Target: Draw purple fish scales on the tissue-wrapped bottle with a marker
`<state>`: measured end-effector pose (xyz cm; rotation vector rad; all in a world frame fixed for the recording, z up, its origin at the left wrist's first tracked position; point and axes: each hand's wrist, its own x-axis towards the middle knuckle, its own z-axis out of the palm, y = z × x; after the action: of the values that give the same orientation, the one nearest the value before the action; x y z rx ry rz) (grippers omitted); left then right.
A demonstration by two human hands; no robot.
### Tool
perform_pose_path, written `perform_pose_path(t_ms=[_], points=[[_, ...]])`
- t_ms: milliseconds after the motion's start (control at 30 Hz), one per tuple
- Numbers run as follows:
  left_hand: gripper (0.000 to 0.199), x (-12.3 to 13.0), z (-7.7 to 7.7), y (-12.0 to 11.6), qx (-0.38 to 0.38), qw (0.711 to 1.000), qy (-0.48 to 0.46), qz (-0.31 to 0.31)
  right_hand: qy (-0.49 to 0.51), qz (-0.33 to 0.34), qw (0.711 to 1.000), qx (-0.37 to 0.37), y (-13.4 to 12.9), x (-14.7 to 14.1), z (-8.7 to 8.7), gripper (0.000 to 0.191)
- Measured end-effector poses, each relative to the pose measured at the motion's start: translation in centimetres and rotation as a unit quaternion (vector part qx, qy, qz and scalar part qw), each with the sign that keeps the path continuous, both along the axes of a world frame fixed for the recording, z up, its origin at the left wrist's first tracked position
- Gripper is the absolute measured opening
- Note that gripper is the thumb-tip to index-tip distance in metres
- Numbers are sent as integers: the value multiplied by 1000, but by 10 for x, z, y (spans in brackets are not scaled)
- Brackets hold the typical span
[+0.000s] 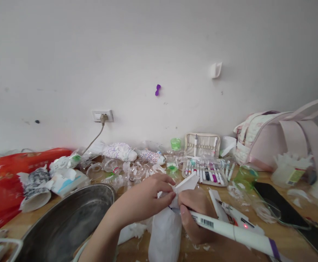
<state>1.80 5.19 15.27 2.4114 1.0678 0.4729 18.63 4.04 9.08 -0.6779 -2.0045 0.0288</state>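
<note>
In the head view, my left hand (pixel 159 194) is closed around the narrow neck of a white paper-wrapped form (pixel 164 234), with its thumb and fingers pinching the wrap. The form lies lengthwise toward me, and a white paper flap (pixel 188 182) sticks out beyond my fingers. My right hand (pixel 198 214) grips a thick white marker (pixel 229 230) with a barcode and a purple end. The marker's tip is hidden behind my fingers, close to the neck of the form. Two similar fish shapes with coloured scale lines, one larger fish (pixel 120 151) and one smaller fish (pixel 151 157), lie by the wall.
A marker case (pixel 202 136) with many pens stands at the back. To my left is a large metal basin (pixel 74 218) beside red bags (pixel 8 185). A pink backpack (pixel 268 142), a dark phone (pixel 280 205) and a green plastic cup (pixel 247 176) sit on the right.
</note>
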Motion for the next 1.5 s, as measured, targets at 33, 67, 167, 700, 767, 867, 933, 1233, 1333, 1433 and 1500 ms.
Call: perform_pose_path(t_ms=[33,67,167,700,767,867,933,1233,1333,1433,1500], points=[[28,0,0,0,-1,1000,1,0,0,1,1000,2,0,1,0,22],[28,0,0,0,-1,1000,2,1,0,3,1000,2,0,1,0,22],[28,0,0,0,-2,1000,3,1,3,9,1000,2,0,1,1,20],[26,-1,2,-1,-10,1000,2,-5,-4,16,1000,-8,-1,3,8,21],[26,0,2,-1,-9,1000,2,-12,-7,19,1000,-14,-1,3,8,22],[26,0,3,0,-9,1000,4,-17,-7,23,999,-23,-1,3,8,22],[26,0,2,0,-10,1000,6,-17,-3,19,999,-25,-1,5,8,20],[25,-1,1,-2,-16,1000,7,-14,-2,23,999,-47,-1,6,9,21],[26,-1,2,-2,-21,1000,5,-17,0,19,998,-52,1,7,6,21],[26,0,4,-1,-23,999,10,-25,6,17,998,-52,2,7,4,21],[25,0,4,0,-21,1000,12,-21,6,20,998,-51,1,7,4,21]])
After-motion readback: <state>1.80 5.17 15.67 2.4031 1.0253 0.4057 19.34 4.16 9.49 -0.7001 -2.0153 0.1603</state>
